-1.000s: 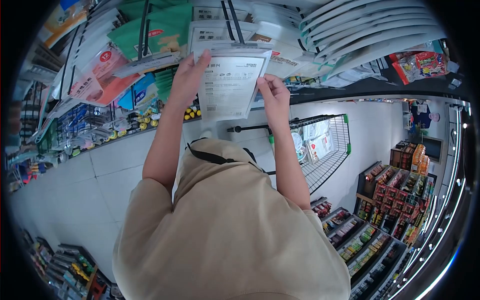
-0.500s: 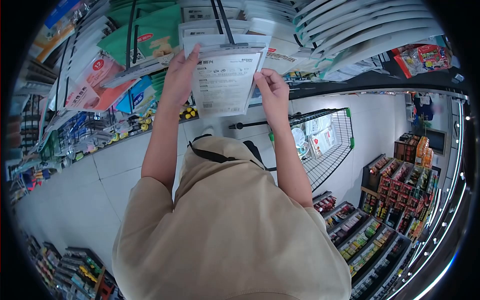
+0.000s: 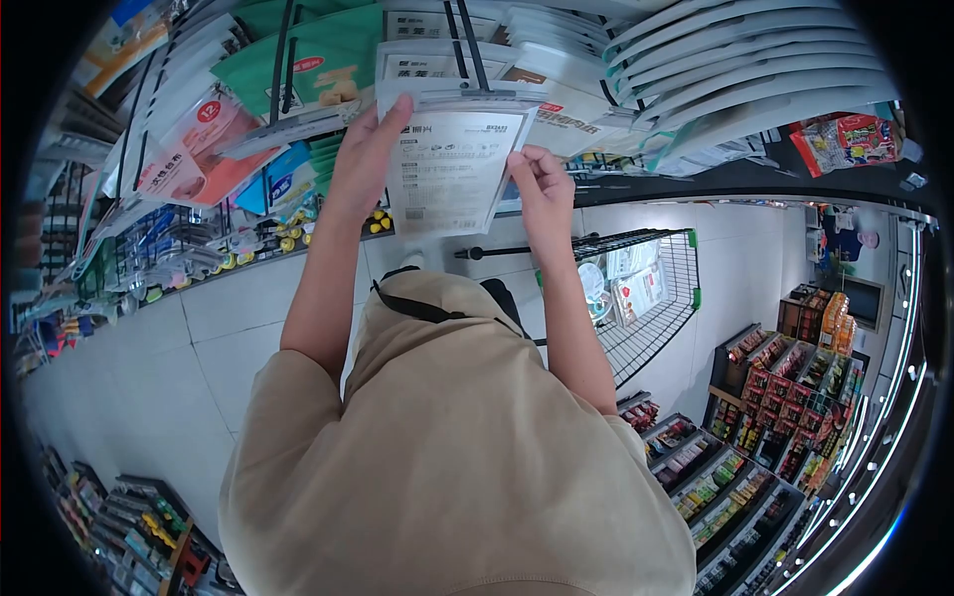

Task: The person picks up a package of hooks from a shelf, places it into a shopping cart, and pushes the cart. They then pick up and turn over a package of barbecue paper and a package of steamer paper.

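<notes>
A flat, clear-and-white packet point(image 3: 452, 174) with printed text is held up in front of the display rack, its back side facing me. My left hand point(image 3: 370, 154) grips its left edge, the thumb lying on the front. On the opposite edge, my right hand point(image 3: 542, 184) pinches the packet between thumb and curled fingers. Behind its top edge hang similar white packets point(image 3: 427, 62) on dark metal hooks point(image 3: 467, 45). A green packet point(image 3: 308, 74) hangs to the left of my left hand.
A wire shopping cart point(image 3: 686, 288) with green corners stands at my right, holding packets and a round white item. Pink packets point(image 3: 194, 149) hang at left. White trays or plates point(image 3: 745, 60) are stacked at upper right, near a red snack bag point(image 3: 845, 144). Product shelves point(image 3: 735, 477) stand behind at right.
The view has shifted slightly, so the rack appears a little lower and further right. Both hands keep their hold on the packet, whose printed side now tilts slightly differently.
</notes>
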### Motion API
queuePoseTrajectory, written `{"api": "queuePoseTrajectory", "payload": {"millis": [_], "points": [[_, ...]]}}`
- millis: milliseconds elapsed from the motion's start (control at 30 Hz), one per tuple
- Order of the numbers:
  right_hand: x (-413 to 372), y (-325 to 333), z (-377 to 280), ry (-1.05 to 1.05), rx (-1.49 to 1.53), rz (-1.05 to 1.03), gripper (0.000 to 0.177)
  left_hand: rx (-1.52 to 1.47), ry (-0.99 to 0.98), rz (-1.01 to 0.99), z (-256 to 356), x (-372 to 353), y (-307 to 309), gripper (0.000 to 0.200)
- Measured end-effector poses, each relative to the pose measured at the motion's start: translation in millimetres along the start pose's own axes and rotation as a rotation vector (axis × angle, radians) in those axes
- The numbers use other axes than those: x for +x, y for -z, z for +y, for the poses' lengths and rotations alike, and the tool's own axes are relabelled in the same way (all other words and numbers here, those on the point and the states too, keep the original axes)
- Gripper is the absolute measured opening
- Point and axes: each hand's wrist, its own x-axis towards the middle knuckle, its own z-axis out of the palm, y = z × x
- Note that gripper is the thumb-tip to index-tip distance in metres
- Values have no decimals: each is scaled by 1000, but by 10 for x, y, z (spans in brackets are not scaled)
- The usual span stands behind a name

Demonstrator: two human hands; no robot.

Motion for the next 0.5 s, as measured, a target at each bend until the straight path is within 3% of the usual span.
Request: {"api": "queuePoseTrajectory", "payload": {"millis": [500], "points": [[-38, -7, 26, -7, 29, 19, 15, -34, 36, -38, -79, 32, 48, 43]]}}
